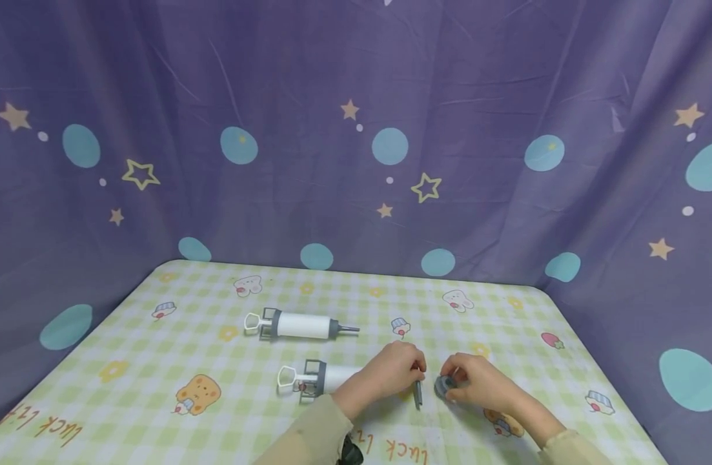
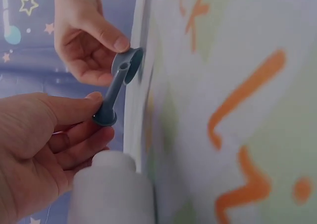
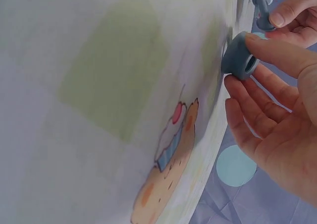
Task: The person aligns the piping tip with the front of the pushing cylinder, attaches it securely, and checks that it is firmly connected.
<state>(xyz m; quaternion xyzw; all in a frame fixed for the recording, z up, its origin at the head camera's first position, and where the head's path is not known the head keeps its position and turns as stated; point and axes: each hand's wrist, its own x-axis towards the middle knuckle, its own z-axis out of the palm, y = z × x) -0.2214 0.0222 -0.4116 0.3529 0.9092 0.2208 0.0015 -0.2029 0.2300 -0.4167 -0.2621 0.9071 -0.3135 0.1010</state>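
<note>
My left hand [image 1: 392, 368] pinches a slim grey nozzle tube [image 1: 417, 395] with a flared end between thumb and fingers. In the left wrist view the flared end of the nozzle tube [image 2: 105, 116] sits at the fingertips, its narrow end pointing away. The right hand [image 1: 478, 380] holds a grey ring-shaped cap [image 3: 241, 56] between thumb and fingertips, close to the tablecloth. Beneath the left forearm lies a white syringe-like barrel [image 1: 339, 376] with a grey collar and white pull handle. Its bare front end [image 2: 113, 184] shows close below the left hand; in the head view the hand hides that end.
A second syringe-like tool [image 1: 303, 325], with its grey cap and nozzle on, lies farther back on the table. Green-checked cloth [image 1: 216, 316] covers the tabletop. A purple curtain [image 1: 309, 97] hangs behind and at both sides.
</note>
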